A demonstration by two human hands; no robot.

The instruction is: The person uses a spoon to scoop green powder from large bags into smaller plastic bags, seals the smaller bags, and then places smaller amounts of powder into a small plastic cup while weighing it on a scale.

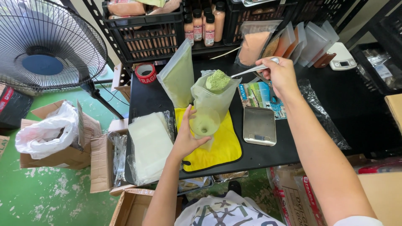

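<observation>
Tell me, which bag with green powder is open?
The front pouch, held by the left hand on the yellow cloth, is open with a spoonful going in. The taller green pouch behind stands sealed.

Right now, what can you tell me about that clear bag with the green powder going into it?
The clear bag is a soft, see-through plastic pouch, standing open-mouthed over a yellow cloth on the black table. A funnel-like piece, dusted pale green, shows at its lower part. The left hand steadies it from below. The right hand holds a metal spoon heaped with green powder at its mouth. A second, fuller green pouch stands just behind it.
</observation>
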